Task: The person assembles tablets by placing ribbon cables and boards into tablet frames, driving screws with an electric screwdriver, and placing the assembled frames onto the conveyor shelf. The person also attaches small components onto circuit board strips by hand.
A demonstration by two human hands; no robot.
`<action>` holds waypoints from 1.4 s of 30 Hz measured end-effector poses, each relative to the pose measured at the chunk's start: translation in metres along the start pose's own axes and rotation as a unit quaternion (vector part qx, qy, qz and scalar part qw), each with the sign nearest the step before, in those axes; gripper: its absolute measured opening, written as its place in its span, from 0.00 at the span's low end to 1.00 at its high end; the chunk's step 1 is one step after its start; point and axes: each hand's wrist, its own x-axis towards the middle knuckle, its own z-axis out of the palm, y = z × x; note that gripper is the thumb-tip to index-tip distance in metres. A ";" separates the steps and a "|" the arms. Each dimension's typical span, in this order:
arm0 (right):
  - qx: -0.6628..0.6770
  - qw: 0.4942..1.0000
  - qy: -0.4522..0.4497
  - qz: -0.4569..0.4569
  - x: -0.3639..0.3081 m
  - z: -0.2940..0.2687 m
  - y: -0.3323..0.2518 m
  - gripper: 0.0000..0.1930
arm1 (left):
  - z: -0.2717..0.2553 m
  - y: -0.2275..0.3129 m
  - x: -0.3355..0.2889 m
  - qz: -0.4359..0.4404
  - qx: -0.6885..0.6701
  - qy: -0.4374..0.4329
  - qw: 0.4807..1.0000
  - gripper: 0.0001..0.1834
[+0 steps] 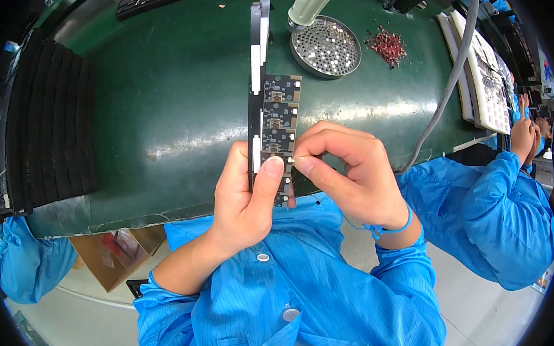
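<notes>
My left hand (248, 197) grips a long strip of black circuit boards (280, 119), with the thumb lying across its face near the lower end. The strip stands roughly upright above the table's near edge, its small boards joined in a row with white connectors along the right side. A dark bar with white segments (255, 66) runs along its left side. My right hand (346, 169) has thumb and forefinger pinched at the strip's right edge, beside a small white part. What sits between those fingertips is too small to make out.
Beyond the hands, a round perforated metal dish (325, 46) holds small shiny pieces under a pale green arm (314, 2). Right of it lies a heap of reddish bits (387, 47). A grey cable (452, 80) hangs at right. Black trays (45, 124) stand at left; a co-worker's sleeve (489, 217) is at right.
</notes>
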 end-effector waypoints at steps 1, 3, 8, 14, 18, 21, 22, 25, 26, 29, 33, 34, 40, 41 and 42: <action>0.000 1.000 0.000 0.000 0.000 0.000 0.001 0.01 | 0.000 0.000 0.000 0.000 0.000 0.000 1.000 0.08; -0.019 1.000 0.008 -0.004 0.000 0.001 0.003 0.02 | 0.002 0.001 0.000 -0.009 -0.003 0.002 1.000 0.09; 0.001 1.000 0.005 0.011 0.000 0.001 0.005 0.02 | 0.000 0.000 0.001 -0.011 0.010 0.000 1.000 0.10; 0.109 0.990 -0.015 0.090 -0.001 0.001 0.014 0.03 | -0.002 0.007 0.006 -0.086 0.003 -0.024 0.996 0.12; 0.216 0.962 -0.058 0.158 0.001 0.002 0.013 0.05 | -0.007 0.011 0.002 -0.121 -0.031 -0.036 0.992 0.11; 0.206 0.964 -0.065 0.153 0.000 -0.001 0.019 0.06 | -0.009 0.006 0.002 -0.135 -0.019 -0.051 0.989 0.12; 0.215 0.962 -0.058 0.160 -0.002 -0.001 0.020 0.06 | -0.009 0.007 0.005 -0.143 -0.025 -0.068 0.987 0.12; 0.228 0.961 -0.066 0.140 0.000 -0.003 0.017 0.04 | -0.009 0.015 0.006 -0.137 -0.017 -0.068 0.988 0.11; 0.232 0.961 -0.080 0.131 0.001 -0.002 0.017 0.04 | -0.005 0.018 0.005 -0.146 0.012 -0.026 0.989 0.11; 0.243 0.959 -0.028 0.141 0.002 0.003 0.017 0.03 | -0.011 0.021 0.009 -0.024 0.233 -0.058 0.970 0.12; 0.157 0.977 0.059 0.131 0.008 0.004 0.029 0.03 | -0.082 0.050 0.094 0.094 0.380 0.087 0.916 0.16; 0.167 0.975 0.067 0.134 0.010 0.007 0.029 0.05 | -0.106 0.057 0.134 0.173 0.473 0.193 0.842 0.16; 0.033 0.992 0.048 0.109 0.009 0.014 0.034 0.10 | -0.249 0.088 0.277 -0.093 0.618 0.482 0.613 0.25; 0.063 0.989 0.054 0.121 0.002 0.012 0.040 0.09 | -0.266 0.089 0.290 -0.110 0.597 0.511 0.608 0.26; 0.053 0.988 0.062 0.133 -0.002 0.010 0.042 0.09 | -0.275 0.090 0.298 -0.158 0.561 0.510 0.632 0.27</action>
